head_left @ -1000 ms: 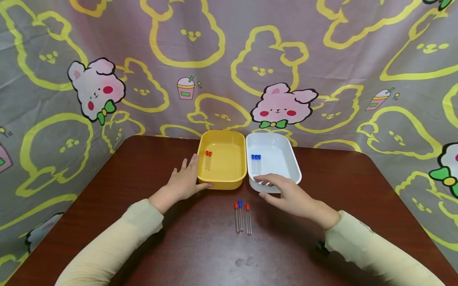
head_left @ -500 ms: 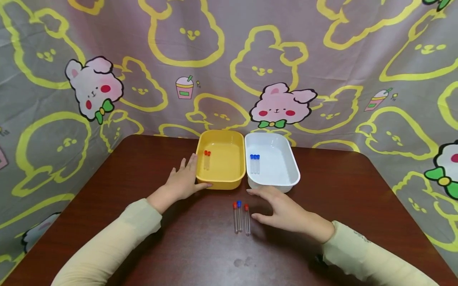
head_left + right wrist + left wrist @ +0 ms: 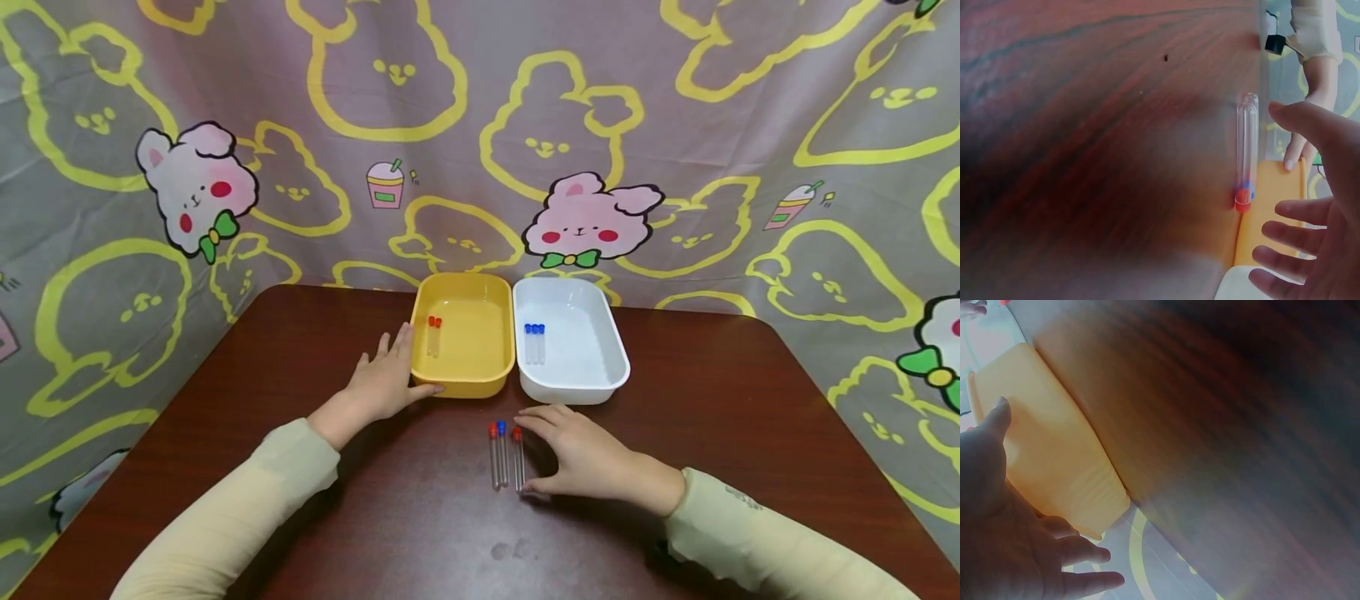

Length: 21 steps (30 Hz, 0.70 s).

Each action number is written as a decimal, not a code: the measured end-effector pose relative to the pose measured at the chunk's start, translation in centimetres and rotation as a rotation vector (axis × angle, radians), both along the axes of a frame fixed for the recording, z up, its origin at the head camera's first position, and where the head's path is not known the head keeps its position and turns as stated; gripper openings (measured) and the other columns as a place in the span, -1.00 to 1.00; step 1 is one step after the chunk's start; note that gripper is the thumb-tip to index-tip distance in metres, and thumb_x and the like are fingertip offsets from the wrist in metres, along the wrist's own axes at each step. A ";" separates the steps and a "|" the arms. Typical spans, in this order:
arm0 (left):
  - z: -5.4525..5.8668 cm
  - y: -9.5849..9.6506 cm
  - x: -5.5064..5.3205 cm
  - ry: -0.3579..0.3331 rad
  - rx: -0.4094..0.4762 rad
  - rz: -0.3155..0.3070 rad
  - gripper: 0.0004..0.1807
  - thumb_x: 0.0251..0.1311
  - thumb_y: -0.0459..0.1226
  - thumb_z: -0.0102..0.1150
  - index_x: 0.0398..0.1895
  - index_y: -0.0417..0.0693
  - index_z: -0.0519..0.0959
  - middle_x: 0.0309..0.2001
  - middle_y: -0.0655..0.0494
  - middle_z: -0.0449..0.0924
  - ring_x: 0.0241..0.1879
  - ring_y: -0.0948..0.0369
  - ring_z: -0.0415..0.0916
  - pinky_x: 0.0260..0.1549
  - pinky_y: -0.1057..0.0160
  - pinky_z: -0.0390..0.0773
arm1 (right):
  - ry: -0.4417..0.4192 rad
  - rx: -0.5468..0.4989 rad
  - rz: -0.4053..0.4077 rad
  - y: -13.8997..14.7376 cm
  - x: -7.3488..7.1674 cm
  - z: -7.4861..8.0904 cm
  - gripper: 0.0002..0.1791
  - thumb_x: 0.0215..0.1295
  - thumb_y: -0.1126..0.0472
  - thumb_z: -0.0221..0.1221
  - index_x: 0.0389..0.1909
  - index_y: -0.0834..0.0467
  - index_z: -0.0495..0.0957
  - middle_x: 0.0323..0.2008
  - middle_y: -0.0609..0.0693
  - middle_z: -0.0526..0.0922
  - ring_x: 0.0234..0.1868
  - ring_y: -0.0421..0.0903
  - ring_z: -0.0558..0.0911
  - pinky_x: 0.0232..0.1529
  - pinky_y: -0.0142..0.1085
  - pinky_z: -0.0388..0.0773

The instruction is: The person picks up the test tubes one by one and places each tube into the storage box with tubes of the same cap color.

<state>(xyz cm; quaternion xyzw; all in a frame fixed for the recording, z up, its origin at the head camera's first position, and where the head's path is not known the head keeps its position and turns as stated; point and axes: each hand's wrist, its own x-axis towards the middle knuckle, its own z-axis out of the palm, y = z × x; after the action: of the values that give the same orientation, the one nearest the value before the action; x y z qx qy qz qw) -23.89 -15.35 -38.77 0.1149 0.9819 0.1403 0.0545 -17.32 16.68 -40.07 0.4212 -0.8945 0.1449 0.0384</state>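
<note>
Three clear test tubes lie side by side on the table in the head view: a red-capped test tube (image 3: 494, 458) on the left, a blue-capped test tube (image 3: 503, 457) and a second red-capped test tube (image 3: 518, 462) on the right. My right hand (image 3: 581, 457) is spread beside that right tube, fingertips near its cap and thumb by its rounded end. In the right wrist view, a gap shows between the fingers (image 3: 1294, 234) and the tubes. My left hand (image 3: 378, 385) rests against the left side of the yellow tray (image 3: 472, 387), thumb at its front corner, fingers straight.
A white tray (image 3: 573, 394) stands right beside the yellow one. Two red-capped tubes (image 3: 434, 337) lie in the yellow tray, three blue-capped tubes (image 3: 535, 346) in the white. A patterned curtain (image 3: 450, 100) hangs behind the brown table (image 3: 345, 533).
My right hand has moved from over the white tray's front edge down toward the test tubes on the table. The left hand keeps its place on the yellow tray.
</note>
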 end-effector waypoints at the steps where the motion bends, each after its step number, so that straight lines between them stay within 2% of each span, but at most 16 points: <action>1: 0.0 0.0 0.0 0.000 0.002 0.000 0.29 0.27 0.28 0.23 0.64 -0.30 -0.31 0.64 -0.22 -0.31 0.56 -0.28 -0.22 0.37 -0.40 0.02 | -0.003 0.007 -0.001 -0.1 0.0 0.0 -0.11 0.02 -0.14 0.53 0.28 0.30 0.53 0.24 0.15 0.55 0.25 0.11 0.52 0.25 0.04 0.45; 7: 0.0 0.0 0.1 -0.003 0.007 0.002 0.30 0.27 0.28 0.24 0.64 -0.30 -0.31 0.64 -0.22 -0.30 0.56 -0.28 -0.22 0.37 -0.40 0.02 | -0.002 0.046 -0.002 -0.4 0.0 -0.1 -0.11 0.01 -0.16 0.53 0.26 0.32 0.54 0.25 0.19 0.54 0.27 0.13 0.51 0.26 0.04 0.45; 21: -0.1 -0.1 0.0 -0.008 0.009 0.003 0.31 0.26 0.28 0.24 0.64 -0.29 -0.32 0.64 -0.21 -0.31 0.57 -0.27 -0.23 0.37 -0.40 0.01 | 0.027 0.109 0.004 -0.2 -0.4 -0.1 0.02 -0.01 -0.36 0.48 0.25 0.36 0.55 0.24 0.20 0.55 0.23 0.13 0.51 0.21 0.02 0.49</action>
<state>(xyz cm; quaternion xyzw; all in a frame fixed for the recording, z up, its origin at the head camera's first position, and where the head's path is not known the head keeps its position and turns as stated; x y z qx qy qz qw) -23.89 -15.41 -38.86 0.1134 0.9812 0.1451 0.0575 -17.74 16.47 -40.18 0.4263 -0.8996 0.0903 0.0274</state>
